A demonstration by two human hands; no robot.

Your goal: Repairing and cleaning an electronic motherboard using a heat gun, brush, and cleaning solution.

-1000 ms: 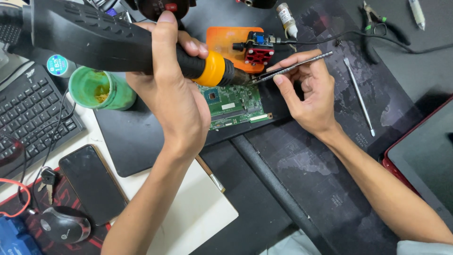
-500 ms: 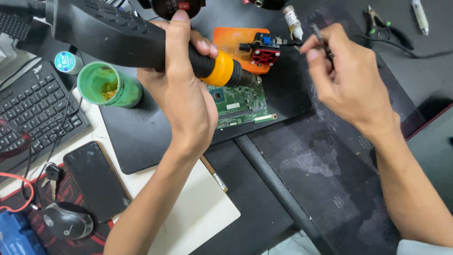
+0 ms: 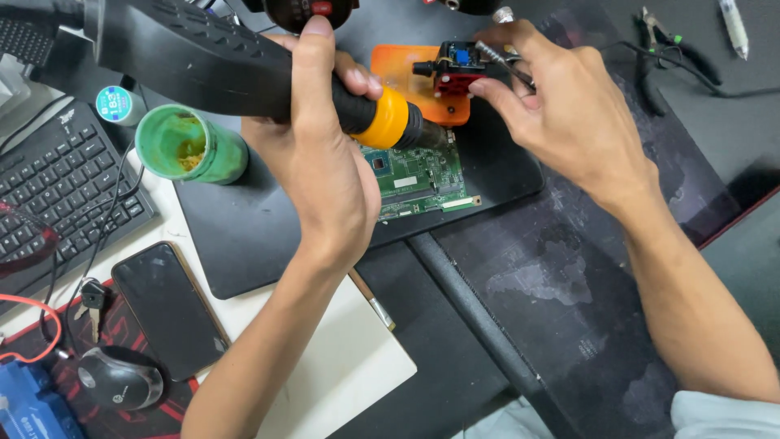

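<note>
Left hand was closed round the black handle of a hot-air tool w/ an orange collar, thumb up over the top; the nozzle end pointed right and hung just over the green circuit board. Right hand was pinched shut on a thin metal tool, prob. tweezers, its tip at the small red-and-blue clamp on the orange pad, far of the board. Whether the tip touched the clamp could not be told.

Board lay on a black mat at centre, partly hidden by the left hand, its right near corner in view. Left of the hand, on the mat's far left corner, stood a green pot, open, w/ yellowish residue inside. A small teal-topped tin sat just beyond it.

Far left: black keyboard. Near left: dark phone, face up, beside a mouse and a key, w/ a red wire looping close by. A white pad lay under the left forearm. Far right: pliers w/ dark grips on the black bench mat, well apart from both hands.
</note>
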